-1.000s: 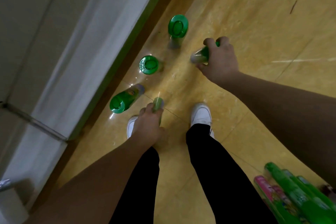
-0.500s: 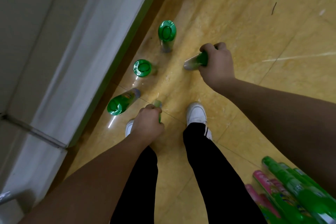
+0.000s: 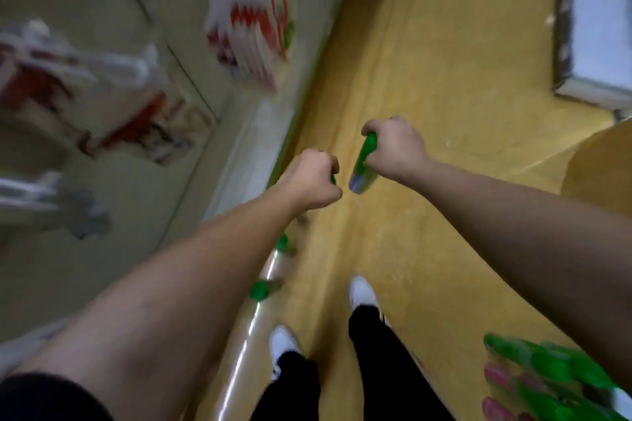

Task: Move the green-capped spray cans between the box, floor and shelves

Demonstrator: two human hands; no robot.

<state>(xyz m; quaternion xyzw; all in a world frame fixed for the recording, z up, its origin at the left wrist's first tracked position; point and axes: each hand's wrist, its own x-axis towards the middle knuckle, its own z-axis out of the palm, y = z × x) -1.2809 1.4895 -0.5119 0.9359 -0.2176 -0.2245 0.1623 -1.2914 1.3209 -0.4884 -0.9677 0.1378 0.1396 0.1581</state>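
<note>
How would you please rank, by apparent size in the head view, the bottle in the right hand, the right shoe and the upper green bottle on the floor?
1. Bottle in the right hand, though it is nearer the camera.
2. Right shoe, close behind it.
3. Upper floor bottle, blurred and partly hidden.

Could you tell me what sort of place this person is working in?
Probably a shop aisle: blurred shelves of red and white packets line the left, and both hands hold green bottles above a yellow floor.
</note>
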